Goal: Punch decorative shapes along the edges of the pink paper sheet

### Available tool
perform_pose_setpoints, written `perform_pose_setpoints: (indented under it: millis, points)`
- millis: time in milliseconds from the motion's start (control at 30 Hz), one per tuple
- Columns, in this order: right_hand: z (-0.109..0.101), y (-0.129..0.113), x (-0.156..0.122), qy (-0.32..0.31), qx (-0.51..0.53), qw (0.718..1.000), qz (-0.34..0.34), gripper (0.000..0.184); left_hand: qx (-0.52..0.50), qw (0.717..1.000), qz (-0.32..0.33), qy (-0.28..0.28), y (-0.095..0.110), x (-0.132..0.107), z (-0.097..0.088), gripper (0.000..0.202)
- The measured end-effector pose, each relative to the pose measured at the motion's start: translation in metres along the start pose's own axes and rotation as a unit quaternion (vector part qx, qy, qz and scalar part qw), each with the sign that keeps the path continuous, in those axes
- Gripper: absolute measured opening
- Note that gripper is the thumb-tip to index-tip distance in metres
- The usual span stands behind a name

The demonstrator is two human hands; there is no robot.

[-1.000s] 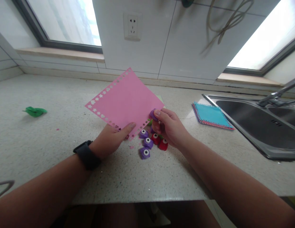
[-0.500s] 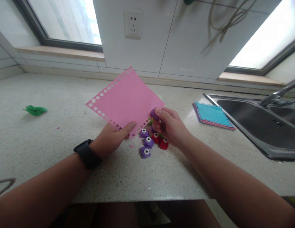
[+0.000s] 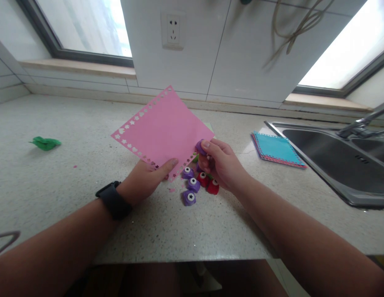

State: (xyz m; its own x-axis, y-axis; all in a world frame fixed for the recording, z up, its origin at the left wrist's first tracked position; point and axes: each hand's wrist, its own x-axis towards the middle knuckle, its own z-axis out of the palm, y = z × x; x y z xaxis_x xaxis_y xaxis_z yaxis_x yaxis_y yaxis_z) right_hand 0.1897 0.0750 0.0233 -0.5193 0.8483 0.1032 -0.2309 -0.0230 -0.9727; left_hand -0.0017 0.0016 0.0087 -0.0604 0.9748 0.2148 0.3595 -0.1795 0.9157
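Head view: pink square paper sheet [image 3: 162, 130], centre frame, is pinched at its lower edge by left hand [image 3: 142, 181]. Right hand [image 3: 221, 165] fingers are closed on small purple plastic punch [image 3: 200, 147] at its right edge. Risk: sheet flexes, holes misaligned.

There is one pink sheet [image 3: 162, 130], at least four purple punches [image 3: 189, 198], two red punches [image 3: 213, 188], one stack of coloured sheets [image 3: 276, 149], one green scrap [image 3: 45, 143] and one wall socket [image 3: 173, 29].
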Motion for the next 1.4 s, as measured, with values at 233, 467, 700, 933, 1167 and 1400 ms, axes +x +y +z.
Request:
perform_pose_setpoints:
  millis: [233,467,700,933,1167,1400]
  points:
    - [0.0012,0.001,0.0006,0.006,0.011,1.0,-0.009,0.026,-0.005,1.0,0.013,-0.002,-0.0005,0.0005,0.0002,0.024]
    - [0.0018,0.0005,0.0009,0.008,0.023,1.0,-0.011,0.025,-0.002,1.0,0.002,0.009,-0.0029,0.0003,0.0009,0.026]
    - [0.0015,0.0005,0.001,0.002,0.017,1.0,-0.013,0.025,0.009,1.0,0.001,0.012,-0.0006,0.0005,0.0008,0.026]
    - [0.0017,0.0001,0.0007,0.001,0.008,1.0,-0.015,0.026,0.034,0.999,-0.007,0.02,0.0013,-0.0002,0.0009,0.026]
    - [0.0021,0.0001,0.0008,-0.003,0.014,1.0,-0.017,0.026,0.014,1.0,-0.011,0.014,0.0011,-0.0004,0.001,0.03]
    - [0.0016,0.0008,0.0008,-0.003,0.002,1.0,-0.018,0.026,0.01,1.0,-0.009,0.011,0.0007,-0.0004,0.0013,0.03]
